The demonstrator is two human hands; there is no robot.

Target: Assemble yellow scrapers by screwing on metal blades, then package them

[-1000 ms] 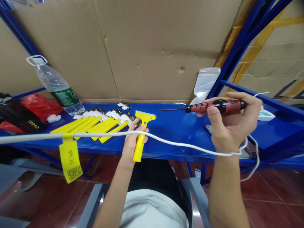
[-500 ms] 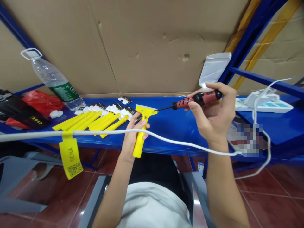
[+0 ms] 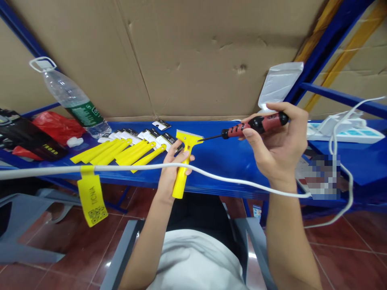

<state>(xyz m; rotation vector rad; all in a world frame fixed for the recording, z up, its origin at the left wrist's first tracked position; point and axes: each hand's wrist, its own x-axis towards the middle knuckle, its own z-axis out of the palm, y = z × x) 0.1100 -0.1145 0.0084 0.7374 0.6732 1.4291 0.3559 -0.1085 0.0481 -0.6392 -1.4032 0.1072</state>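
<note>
My left hand [image 3: 169,171] grips the handle of a yellow plastic scraper [image 3: 184,161], held upright at the front edge of the blue shelf [image 3: 229,161]. My right hand [image 3: 276,145] holds a red and black screwdriver [image 3: 255,125] level, its thin shaft pointing left with the tip touching the scraper's head. A row of several more yellow scrapers [image 3: 121,151] with white and black label cards lies on the shelf to the left of my left hand.
A white cable [image 3: 236,182] with a yellow tag [image 3: 90,197] crosses in front of both wrists. A tilted water bottle [image 3: 72,102], red bag [image 3: 57,127] and black pouch [image 3: 27,139] sit left. A white packet [image 3: 279,84] and power strip [image 3: 344,133] sit right. Cardboard backs the shelf.
My right hand brought the screwdriver leftward from the right side until its tip met the scraper's head. My left hand kept its hold on the scraper.
</note>
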